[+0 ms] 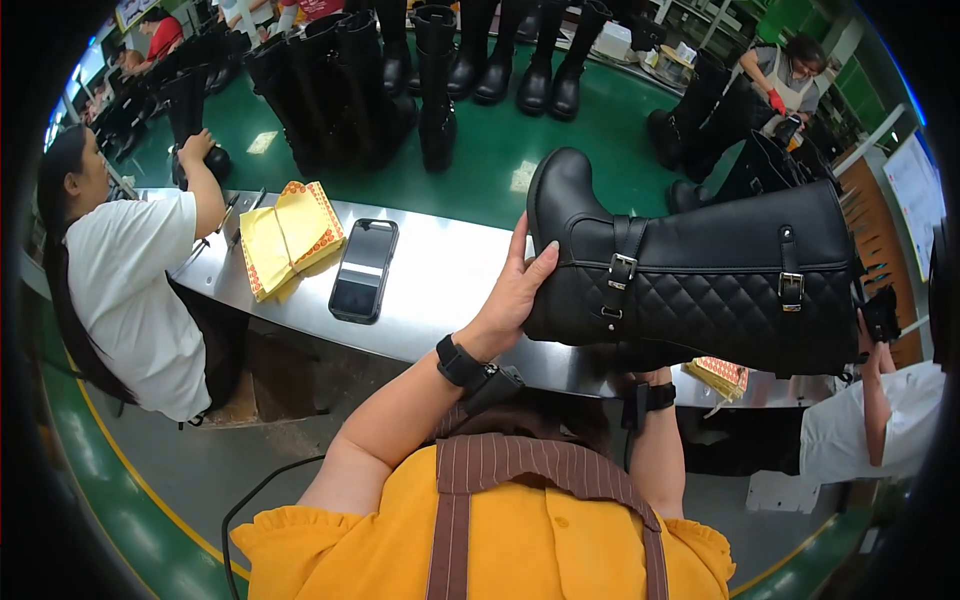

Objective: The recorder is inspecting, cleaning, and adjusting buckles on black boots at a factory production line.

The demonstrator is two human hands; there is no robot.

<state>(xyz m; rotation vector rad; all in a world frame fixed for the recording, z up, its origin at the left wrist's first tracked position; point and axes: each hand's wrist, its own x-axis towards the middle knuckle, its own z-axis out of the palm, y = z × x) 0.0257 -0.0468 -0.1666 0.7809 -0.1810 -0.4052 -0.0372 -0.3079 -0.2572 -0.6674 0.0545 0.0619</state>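
A tall black boot lies sideways in the air above the metal bench, its toe up at the left and its shaft to the right. Buckled straps cross the ankle and the upper shaft, and quilted stitching covers the side. My left hand is closed on the boot's foot end, with thumb and fingers gripping around the sole. Only the wrist and a bit of my right hand show beneath the shaft; the boot hides its fingers.
On the metal bench lie a dark phone and a tied yellow bundle; another yellow bundle sits right of my right wrist. Many black boots stand on the green surface. Co-workers sit close at left and right.
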